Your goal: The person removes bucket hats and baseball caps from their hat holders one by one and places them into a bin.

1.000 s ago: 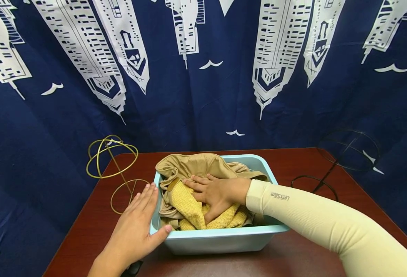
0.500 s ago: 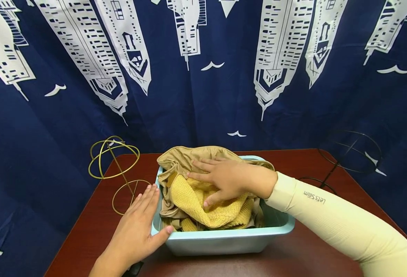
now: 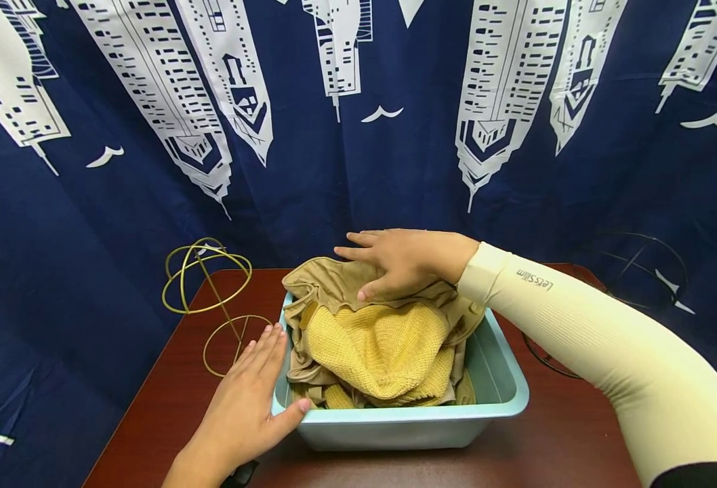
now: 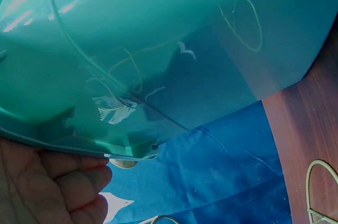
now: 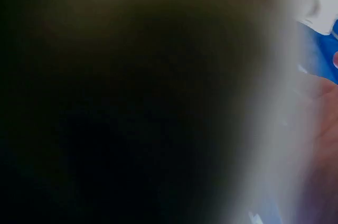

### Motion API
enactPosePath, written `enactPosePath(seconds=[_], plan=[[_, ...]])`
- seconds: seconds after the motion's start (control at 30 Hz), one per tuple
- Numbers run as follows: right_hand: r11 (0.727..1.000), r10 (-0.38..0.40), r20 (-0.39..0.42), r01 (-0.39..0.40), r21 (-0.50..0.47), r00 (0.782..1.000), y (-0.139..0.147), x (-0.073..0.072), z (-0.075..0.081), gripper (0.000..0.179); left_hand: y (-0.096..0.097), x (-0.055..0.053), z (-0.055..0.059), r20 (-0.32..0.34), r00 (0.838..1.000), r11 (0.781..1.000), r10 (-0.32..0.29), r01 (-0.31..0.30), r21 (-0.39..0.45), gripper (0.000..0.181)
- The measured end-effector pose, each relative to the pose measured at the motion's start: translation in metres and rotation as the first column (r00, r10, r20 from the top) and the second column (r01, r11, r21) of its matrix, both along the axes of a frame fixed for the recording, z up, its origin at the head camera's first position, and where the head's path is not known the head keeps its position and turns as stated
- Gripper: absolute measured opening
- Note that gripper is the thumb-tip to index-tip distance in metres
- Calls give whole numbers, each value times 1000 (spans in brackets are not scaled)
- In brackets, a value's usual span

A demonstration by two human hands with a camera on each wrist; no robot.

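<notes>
A pale blue plastic tub (image 3: 407, 415) holds a heap of clothing. On top lies a yellow knit cloth (image 3: 383, 346), with a khaki garment (image 3: 324, 279) bunched behind it. My left hand (image 3: 242, 400) rests along the tub's left rim, fingers straight and thumb at the near corner. In the left wrist view, the fingers of that left hand (image 4: 63, 187) lie against the rim beside the shiny outer wall of the tub (image 4: 158, 39). My right hand (image 3: 404, 261) is over the khaki garment at the back, palm down with fingers spread. A dark blur fills most of the right wrist view.
The tub stands on a reddish-brown table (image 3: 169, 379). A gold wire stand (image 3: 209, 308) rises at the left, and a black wire stand (image 3: 556, 362) at the right is partly hidden by my sleeve. Behind hangs a navy curtain (image 3: 310, 196) printed with white buildings.
My right hand has risen off the yellow knit cloth and moved back over the khaki garment. The yellow cloth now bulges higher and shows fully. My left hand has stayed at the rim.
</notes>
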State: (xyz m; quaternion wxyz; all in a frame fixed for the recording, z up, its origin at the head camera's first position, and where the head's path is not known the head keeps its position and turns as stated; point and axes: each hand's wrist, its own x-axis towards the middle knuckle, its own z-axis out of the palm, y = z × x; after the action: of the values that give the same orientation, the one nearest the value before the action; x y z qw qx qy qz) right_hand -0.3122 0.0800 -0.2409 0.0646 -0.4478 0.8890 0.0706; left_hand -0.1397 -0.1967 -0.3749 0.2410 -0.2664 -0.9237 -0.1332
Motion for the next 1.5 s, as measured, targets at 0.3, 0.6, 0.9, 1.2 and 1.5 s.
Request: enactPosePath(seconds=[0.3, 0.6, 0.9, 1.2, 1.5], plan=[[1000, -5, 177, 10, -23, 984, -2, -13, -30, 90, 0, -1, 0, -10, 1000, 1000, -7, 7, -11, 87], [988, 114, 31, -110, -111, 993, 1, 3, -25, 90, 0, -2, 0, -7, 1000, 1000, -1, 1, -15, 88], [971, 191, -26, -193, -142, 981, 7, 36, -23, 100, 1, -1, 0, 6, 1000, 1000, 9, -9, -14, 88], [959, 278, 44, -274, -71, 960, -4, 55, -53, 106, 1, 0, 0, 25, 1000, 1000, 12, -12, -3, 89], [934, 354, -17, -354, -36, 935, -10, 48, -69, 104, 1, -1, 0, 9, 1000, 1000, 9, -9, -12, 90]])
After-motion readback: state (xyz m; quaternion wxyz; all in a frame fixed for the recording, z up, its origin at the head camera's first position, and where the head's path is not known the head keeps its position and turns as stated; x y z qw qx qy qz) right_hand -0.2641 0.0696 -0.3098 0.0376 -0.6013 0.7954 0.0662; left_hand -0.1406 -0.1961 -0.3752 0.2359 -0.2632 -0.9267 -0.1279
